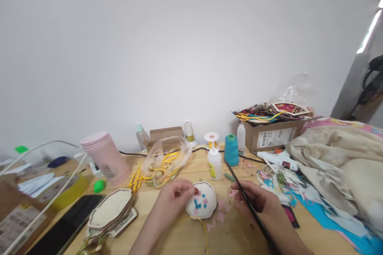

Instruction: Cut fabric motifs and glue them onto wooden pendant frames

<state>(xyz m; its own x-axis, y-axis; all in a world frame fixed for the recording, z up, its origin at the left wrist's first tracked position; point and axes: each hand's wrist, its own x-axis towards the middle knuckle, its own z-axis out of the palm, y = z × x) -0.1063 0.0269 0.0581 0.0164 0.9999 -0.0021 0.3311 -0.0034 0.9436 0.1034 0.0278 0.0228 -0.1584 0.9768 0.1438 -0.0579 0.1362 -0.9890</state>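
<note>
Nearest the camera, the left hand (173, 197) pinches its fingertips together at the nine o'clock rim of a small white scalloped plaque (201, 205), seemingly nipping a tiny red piece; what exactly it grips is too small to tell. The right hand (257, 201), at three o'clock from the plaque, is closed around a long thin dark tool (245, 195) that slants up toward the teal thread cone (231, 150).

The plaque lies flat on the wooden table (167, 235), between the hands, with red, pink and blue bits set on its face and a yellow cord (203, 225) trailing from its near edge. Loose pink scraps (220, 211) lie just beside it at four o'clock.

A likely slip: the pinched piece is tiny and could drop among the scraps, or the tool's swing could knock the glue bottle (214, 163) standing at twelve o'clock.

Farther off, a stack of wooden blanks (109, 211) sits at nine o'clock, a pink tumbler (104, 158) at ten, a glue gun (277, 160) at two.
</note>
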